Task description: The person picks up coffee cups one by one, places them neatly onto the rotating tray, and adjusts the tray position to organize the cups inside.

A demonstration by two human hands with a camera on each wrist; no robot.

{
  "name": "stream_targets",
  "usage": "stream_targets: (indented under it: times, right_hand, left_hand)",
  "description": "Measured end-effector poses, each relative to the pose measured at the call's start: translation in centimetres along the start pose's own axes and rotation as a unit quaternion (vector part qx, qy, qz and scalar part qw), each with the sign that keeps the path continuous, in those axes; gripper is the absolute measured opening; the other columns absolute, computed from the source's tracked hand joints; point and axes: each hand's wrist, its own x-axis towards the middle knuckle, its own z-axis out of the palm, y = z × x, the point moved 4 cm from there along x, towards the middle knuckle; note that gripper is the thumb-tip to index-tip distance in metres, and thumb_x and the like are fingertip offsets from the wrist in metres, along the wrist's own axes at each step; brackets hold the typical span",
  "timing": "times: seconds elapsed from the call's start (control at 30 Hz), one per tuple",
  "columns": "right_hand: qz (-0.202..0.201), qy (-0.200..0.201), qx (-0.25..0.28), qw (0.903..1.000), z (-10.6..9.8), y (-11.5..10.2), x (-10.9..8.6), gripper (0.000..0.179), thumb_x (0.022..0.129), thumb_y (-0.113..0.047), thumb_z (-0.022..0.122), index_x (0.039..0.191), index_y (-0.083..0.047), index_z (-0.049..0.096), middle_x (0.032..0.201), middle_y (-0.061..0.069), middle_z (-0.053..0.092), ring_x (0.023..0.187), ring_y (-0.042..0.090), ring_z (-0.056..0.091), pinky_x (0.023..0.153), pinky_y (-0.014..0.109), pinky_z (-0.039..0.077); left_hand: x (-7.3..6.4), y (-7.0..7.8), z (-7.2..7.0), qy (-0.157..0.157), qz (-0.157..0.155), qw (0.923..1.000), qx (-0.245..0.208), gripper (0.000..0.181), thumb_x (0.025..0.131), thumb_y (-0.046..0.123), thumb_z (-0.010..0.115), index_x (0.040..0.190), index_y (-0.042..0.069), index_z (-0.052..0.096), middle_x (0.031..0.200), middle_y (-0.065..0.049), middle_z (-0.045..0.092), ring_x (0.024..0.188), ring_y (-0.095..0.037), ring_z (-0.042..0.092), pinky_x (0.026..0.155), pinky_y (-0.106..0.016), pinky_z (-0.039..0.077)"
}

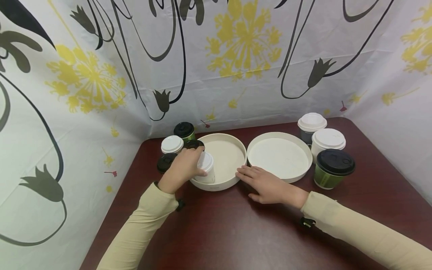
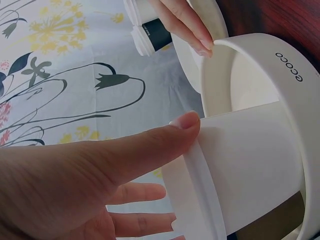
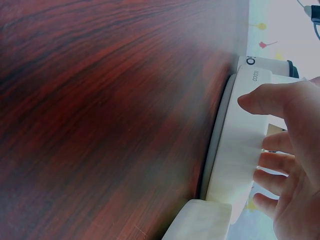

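Note:
A white paper cup with a white lid (image 1: 206, 163) stands inside the left round white tray (image 1: 225, 157), by its left wall. My left hand (image 1: 182, 168) holds this cup from above by its lid. In the left wrist view the thumb (image 2: 172, 132) presses the near edge of the lid, with the other fingers at the lid's far side. My right hand (image 1: 264, 184) touches the right front rim of the same tray with its fingertips, fingers nearly straight and holding nothing. A black-lidded cup (image 1: 194, 144) shows partly behind the left hand.
Left of the trays stand a green cup with a black lid (image 1: 184, 129), a white-lidded cup (image 1: 172, 143) and another black-lidded cup (image 1: 165, 162). A second round tray (image 1: 280, 157) adjoins the first. Right of it are two white-lidded cups (image 1: 328, 139) and a green black-lidded cup (image 1: 332, 168).

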Motion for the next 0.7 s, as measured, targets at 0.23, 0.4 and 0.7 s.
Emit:
stream_targets:
  times: [0.23,0.4,0.7]
  right_hand:
    - [0.002,-0.001,0.002,1.0000,0.22,0.12,0.05,0.077,0.083,-0.027,0.076,0.148,-0.002,0.043,0.152,0.018,0.045,0.142,0.034,0.044,0.115,0.051,0.037]
    - [0.005,-0.002,0.006,1.0000,0.23,0.16,0.07,0.077,0.083,-0.027,0.076,0.148,-0.002,0.042,0.153,0.017,0.045,0.142,0.034,0.043,0.115,0.051,0.037]
    - [0.000,0.002,0.004,1.0000,0.20,0.06,0.03,0.078,0.082,-0.027,0.076,0.147,-0.001,0.043,0.152,0.018,0.046,0.141,0.034,0.044,0.114,0.051,0.038]
  left_hand:
    - [-0.10,-0.14,0.04,-0.007,-0.010,0.9999,0.003,0.089,0.073,0.037,0.087,0.146,0.009,0.045,0.134,-0.020,0.060,0.120,-0.041,0.058,0.097,-0.053,0.051]
    - [-0.10,-0.16,0.10,-0.011,-0.017,0.9996,0.017,0.090,0.074,0.040,0.086,0.148,0.011,0.043,0.136,-0.019,0.058,0.119,-0.038,0.058,0.096,-0.052,0.051]
    - [-0.30,-0.10,0.26,-0.012,-0.024,0.9993,0.025,0.090,0.074,0.039,0.086,0.147,0.010,0.042,0.137,-0.019,0.057,0.121,-0.038,0.056,0.098,-0.052,0.050]
